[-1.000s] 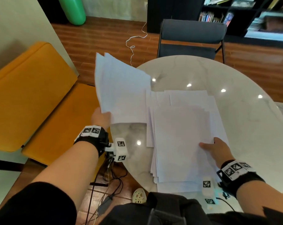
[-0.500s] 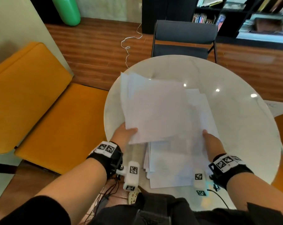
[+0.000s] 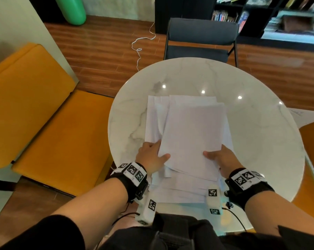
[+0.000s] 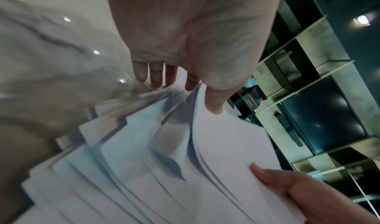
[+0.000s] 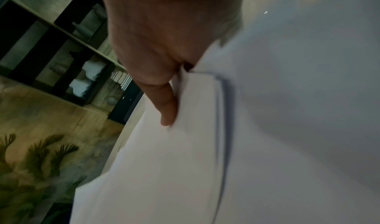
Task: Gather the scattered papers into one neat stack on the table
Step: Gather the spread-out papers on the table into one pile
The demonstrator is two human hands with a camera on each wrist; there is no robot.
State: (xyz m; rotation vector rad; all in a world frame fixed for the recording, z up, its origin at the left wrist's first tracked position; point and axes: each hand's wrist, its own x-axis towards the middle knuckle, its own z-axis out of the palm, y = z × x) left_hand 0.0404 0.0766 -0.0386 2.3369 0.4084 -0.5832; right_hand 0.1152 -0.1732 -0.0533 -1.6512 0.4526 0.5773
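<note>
A loose pile of white papers [image 3: 179, 190] lies fanned out on the round white marble table [image 3: 251, 141], near its front edge. On top of it sits a thinner sheaf of sheets [image 3: 192, 134], skewed against the pile. My left hand [image 3: 150, 156] pinches the sheaf's near left corner, thumb [image 4: 213, 104] on top and fingers [image 4: 156, 76] underneath. My right hand [image 3: 222, 159] pinches the near right corner, its thumb [image 5: 166, 107] lying on the paper; its fingers are hidden under the sheets. The pile's edges [image 4: 123, 154] are uneven and stepped.
A dark chair [image 3: 201, 38] stands at the table's far side. An orange bench [image 3: 35, 114] runs along the left, and another orange seat [image 3: 313, 141] is at the right edge. A white cable [image 3: 140, 47] lies on the wooden floor. Dark bookshelves [image 3: 260, 15] fill the back.
My left hand has carried the sheaf from over the orange bench rightward onto the pile. My right hand has left the pile's top and taken the sheaf's near right corner.
</note>
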